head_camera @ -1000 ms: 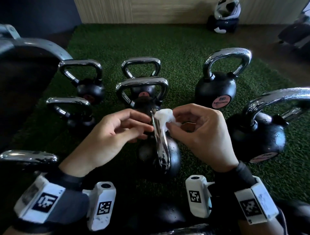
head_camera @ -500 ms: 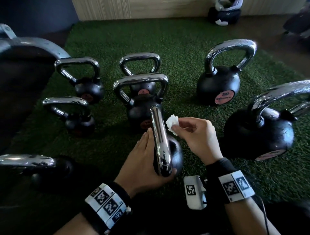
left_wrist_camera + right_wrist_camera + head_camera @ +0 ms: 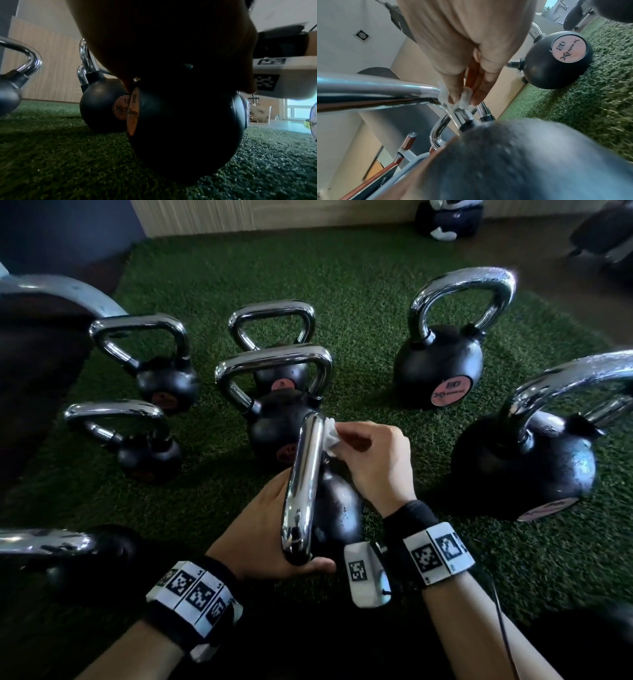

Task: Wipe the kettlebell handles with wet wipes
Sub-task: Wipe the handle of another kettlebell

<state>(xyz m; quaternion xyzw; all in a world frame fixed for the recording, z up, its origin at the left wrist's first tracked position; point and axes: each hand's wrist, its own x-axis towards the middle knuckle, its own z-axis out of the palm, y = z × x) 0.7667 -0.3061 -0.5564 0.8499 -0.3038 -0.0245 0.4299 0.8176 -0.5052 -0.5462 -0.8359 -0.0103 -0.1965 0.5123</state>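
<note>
A black kettlebell (image 3: 337, 508) stands on the turf at the centre, its chrome handle (image 3: 305, 481) pointing away from me. My left hand (image 3: 270, 529) cups the ball from the left, its thumb wrapped round the near side; in the left wrist view the hand lies dark over the top of the ball (image 3: 180, 128). My right hand (image 3: 342, 438) pinches a crumpled white wet wipe (image 3: 329, 433) and presses it on the far bend of the handle. In the right wrist view, thumb and fingers hold the wipe (image 3: 462, 99) on the handle's (image 3: 376, 92) curve just above the ball.
Several more chrome-handled kettlebells ring the centre on the green turf (image 3: 359, 285): one directly behind (image 3: 274, 422), a pink-labelled one (image 3: 442, 371) at back right, a large one (image 3: 524, 467) at right, smaller ones at left (image 3: 147, 453). A wooden wall lies beyond.
My left hand left the wipe and dropped to cup the ball. My right hand briefly lifted the wipe clear, then brought it back onto the handle's far bend.
</note>
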